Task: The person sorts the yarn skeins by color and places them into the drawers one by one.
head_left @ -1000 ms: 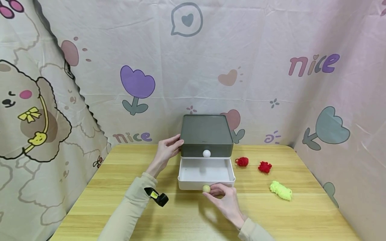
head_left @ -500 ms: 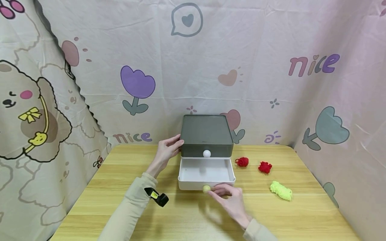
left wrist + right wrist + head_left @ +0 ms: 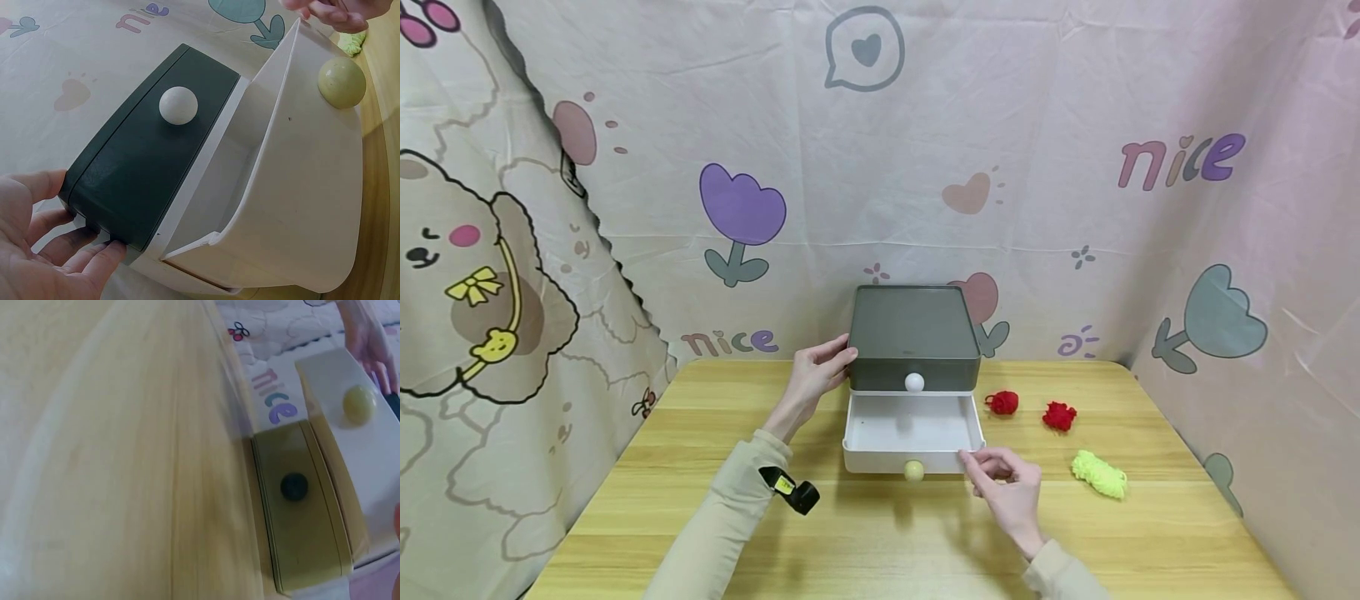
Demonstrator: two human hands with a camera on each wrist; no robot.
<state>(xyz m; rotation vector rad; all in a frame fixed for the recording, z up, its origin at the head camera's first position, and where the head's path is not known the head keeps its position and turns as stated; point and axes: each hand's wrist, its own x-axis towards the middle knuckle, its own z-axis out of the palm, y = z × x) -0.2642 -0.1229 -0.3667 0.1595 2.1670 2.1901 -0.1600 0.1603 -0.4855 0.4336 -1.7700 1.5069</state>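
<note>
A small drawer unit has a dark grey-green top section (image 3: 914, 323) with a white knob (image 3: 913, 382). Below it, the white drawer (image 3: 880, 461) is pulled out, its inside bare, with a pale yellow knob (image 3: 913, 471) on the front. My left hand (image 3: 811, 382) rests against the unit's left side, thumb at the top edge and fingers along the wall. Beside the drawer's right front corner is my right hand (image 3: 1011, 492), fingertips close to that corner and nothing held. In the right wrist view, an olive drawer (image 3: 306, 544) with a dark knob (image 3: 294, 487) sits under the white one, shut.
Two red yarn bundles, one nearer (image 3: 1002, 403) and one farther right (image 3: 1059, 417), lie to the right of the unit. A neon yellow-green yarn skein (image 3: 1099, 475) lies closer to the front. Printed cloth (image 3: 880, 150) hangs behind the wooden table (image 3: 700, 425).
My right hand has let go of the pale yellow knob and moved right to the drawer's corner. The left hand and the white drawer stay where they were.
</note>
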